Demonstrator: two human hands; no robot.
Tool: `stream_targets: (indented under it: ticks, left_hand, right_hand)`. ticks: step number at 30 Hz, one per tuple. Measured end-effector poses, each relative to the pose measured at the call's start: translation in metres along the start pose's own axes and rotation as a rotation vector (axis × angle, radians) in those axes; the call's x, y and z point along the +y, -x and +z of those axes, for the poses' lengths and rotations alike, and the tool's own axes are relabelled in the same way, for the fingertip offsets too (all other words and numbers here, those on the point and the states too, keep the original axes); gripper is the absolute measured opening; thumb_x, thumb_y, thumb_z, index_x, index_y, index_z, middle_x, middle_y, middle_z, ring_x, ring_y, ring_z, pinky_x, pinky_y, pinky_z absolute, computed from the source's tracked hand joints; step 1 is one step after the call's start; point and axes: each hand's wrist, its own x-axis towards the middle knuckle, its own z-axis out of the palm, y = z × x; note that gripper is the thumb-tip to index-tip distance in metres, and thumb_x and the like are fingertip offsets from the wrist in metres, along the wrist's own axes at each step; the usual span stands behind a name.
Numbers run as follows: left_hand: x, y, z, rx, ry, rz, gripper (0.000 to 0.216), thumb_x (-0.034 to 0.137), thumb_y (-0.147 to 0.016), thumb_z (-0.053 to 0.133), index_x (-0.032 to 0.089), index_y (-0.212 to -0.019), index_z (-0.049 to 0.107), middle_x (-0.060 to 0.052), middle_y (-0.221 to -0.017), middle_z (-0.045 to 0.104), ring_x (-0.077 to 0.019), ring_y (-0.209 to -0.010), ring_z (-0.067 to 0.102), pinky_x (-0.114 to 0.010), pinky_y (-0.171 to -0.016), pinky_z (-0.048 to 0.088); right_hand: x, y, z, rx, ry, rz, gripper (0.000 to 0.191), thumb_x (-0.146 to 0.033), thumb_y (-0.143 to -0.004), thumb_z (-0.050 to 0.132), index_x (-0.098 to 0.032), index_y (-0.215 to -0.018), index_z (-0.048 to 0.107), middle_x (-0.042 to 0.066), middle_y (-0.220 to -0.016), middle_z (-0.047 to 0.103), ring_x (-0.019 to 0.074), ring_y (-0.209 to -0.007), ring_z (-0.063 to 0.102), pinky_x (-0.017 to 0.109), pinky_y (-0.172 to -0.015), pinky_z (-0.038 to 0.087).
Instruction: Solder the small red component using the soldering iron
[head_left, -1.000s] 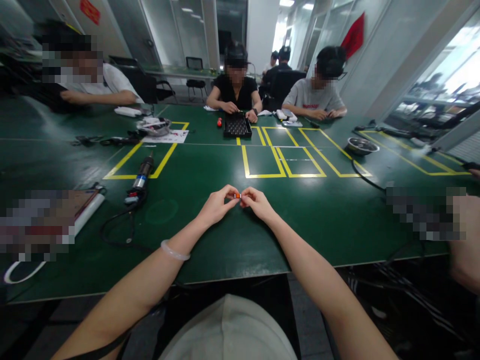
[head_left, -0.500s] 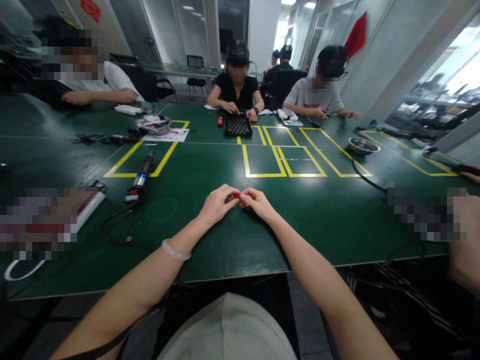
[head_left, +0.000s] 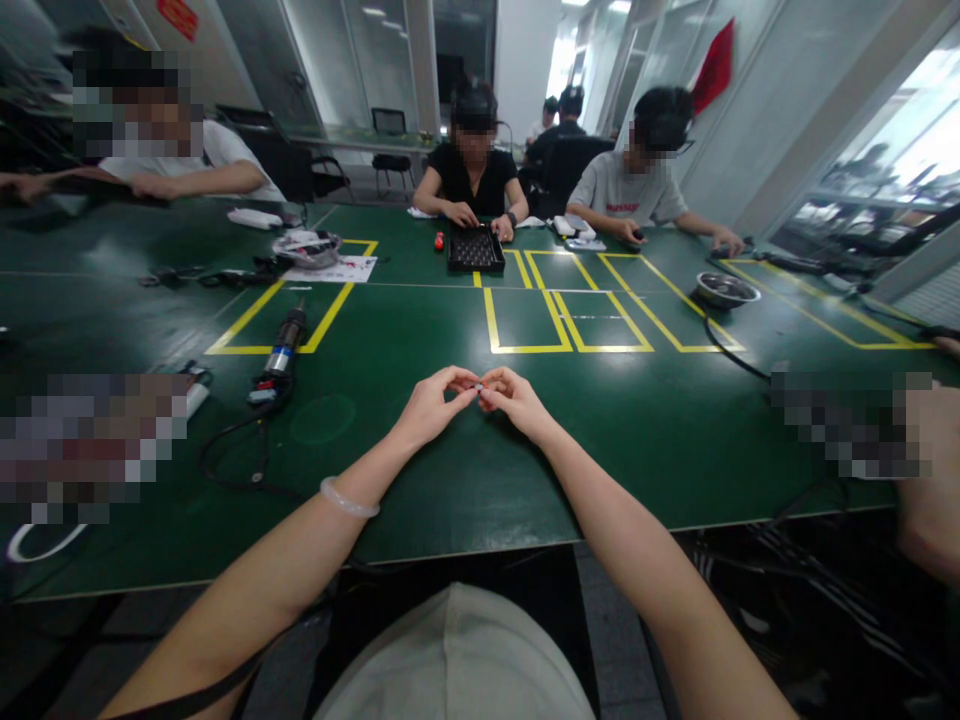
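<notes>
Just above the green table (head_left: pixel 450 490), my left hand (head_left: pixel 437 402) and my right hand (head_left: pixel 516 402) meet fingertip to fingertip in front of me. Both are closed in a pinch on one tiny part (head_left: pixel 479 387), dark and pale with a trace of red. Fingers cover most of it, so its kind cannot be made out. A pale bracelet circles my left wrist.
To the left lies an electric screwdriver (head_left: pixel 283 345) with a black cable. Yellow tape outlines (head_left: pixel 529 351) mark the tabletop. A metal bowl (head_left: pixel 726 291) stands at right. Across the table, a co-worker's hands are at a black tray (head_left: pixel 475 268). Another person's arm (head_left: pixel 930 480) reaches in at right.
The small part has turned between my fingertips: red and black showed before, a paler side now. My hands have hardly moved. Across the table at right, a co-worker's hand has reached farther right.
</notes>
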Motion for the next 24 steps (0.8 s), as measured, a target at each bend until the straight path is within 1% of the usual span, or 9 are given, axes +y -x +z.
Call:
stream_targets:
  ticks: [6, 12, 14, 16, 18, 20, 24]
  left_hand:
    - [-0.0011, 0.0003, 0.0011, 0.008, 0.053, 0.012, 0.028, 0.032, -0.084, 0.062, 0.017, -0.108, 0.062, -0.006, -0.100, 0.067, -0.0163, -0.088, 0.065, -0.032, -0.084, 0.053]
    - [-0.0008, 0.0002, 0.0018, 0.010, 0.084, 0.007, 0.029, 0.032, -0.083, 0.063, 0.016, -0.107, 0.061, -0.007, -0.100, 0.066, -0.0157, -0.087, 0.064, -0.032, -0.085, 0.053]
    - [0.0000, 0.0002, 0.0018, 0.014, 0.097, -0.017, 0.031, 0.033, -0.082, 0.065, 0.016, -0.108, 0.061, -0.007, -0.099, 0.066, -0.0161, -0.087, 0.065, -0.032, -0.085, 0.053]
    - [0.0007, 0.0004, 0.0016, 0.019, 0.099, -0.071, 0.033, 0.037, -0.081, 0.066, 0.016, -0.106, 0.061, -0.007, -0.096, 0.067, -0.0170, -0.085, 0.066, -0.032, -0.082, 0.053]
    - [0.0008, 0.0005, 0.0011, 0.003, 0.091, -0.127, 0.032, 0.040, -0.081, 0.065, 0.016, -0.101, 0.062, -0.007, -0.093, 0.068, -0.0178, -0.083, 0.066, -0.032, -0.079, 0.053]
    - [0.0002, 0.0007, 0.0006, -0.024, 0.084, -0.148, 0.029, 0.041, -0.083, 0.063, 0.016, -0.097, 0.063, -0.006, -0.091, 0.069, -0.0181, -0.081, 0.066, -0.032, -0.076, 0.053]
    - [-0.0014, 0.0008, -0.0001, -0.034, 0.068, -0.095, 0.023, 0.035, -0.083, 0.062, 0.017, -0.096, 0.062, -0.004, -0.092, 0.068, -0.0170, -0.082, 0.065, -0.031, -0.078, 0.052]
  right_hand:
    - [0.0021, 0.0000, -0.0010, -0.018, -0.011, -0.014, 0.035, -0.037, -0.073, 0.074, -0.020, -0.095, 0.053, -0.004, -0.069, 0.062, 0.0112, -0.062, 0.059, 0.026, -0.063, 0.049]
    - [0.0035, -0.0001, -0.0018, -0.025, -0.007, -0.017, 0.035, -0.034, -0.073, 0.074, -0.020, -0.097, 0.053, -0.004, -0.070, 0.060, 0.0110, -0.064, 0.059, 0.026, -0.064, 0.050]
    - [0.0026, 0.0000, -0.0017, -0.029, -0.002, -0.027, 0.034, -0.034, -0.074, 0.073, -0.020, -0.097, 0.053, -0.004, -0.070, 0.060, 0.0107, -0.063, 0.059, 0.026, -0.064, 0.050]
    - [0.0013, 0.0001, -0.0012, -0.030, 0.008, -0.033, 0.033, -0.033, -0.074, 0.073, -0.020, -0.097, 0.053, -0.004, -0.070, 0.060, 0.0105, -0.063, 0.059, 0.026, -0.064, 0.049]
    - [0.0003, 0.0002, -0.0005, -0.033, 0.018, -0.032, 0.033, -0.033, -0.074, 0.073, -0.020, -0.097, 0.054, -0.004, -0.071, 0.061, 0.0105, -0.063, 0.059, 0.025, -0.063, 0.049]
    - [-0.0002, 0.0003, 0.0001, -0.035, 0.023, -0.024, 0.034, -0.034, -0.074, 0.074, -0.020, -0.097, 0.053, -0.003, -0.073, 0.061, 0.0107, -0.063, 0.060, 0.026, -0.063, 0.049]
    - [0.0000, 0.0006, 0.0007, -0.023, 0.032, -0.007, 0.037, -0.037, -0.074, 0.074, -0.021, -0.098, 0.052, -0.004, -0.072, 0.060, 0.0111, -0.063, 0.059, 0.026, -0.062, 0.049]
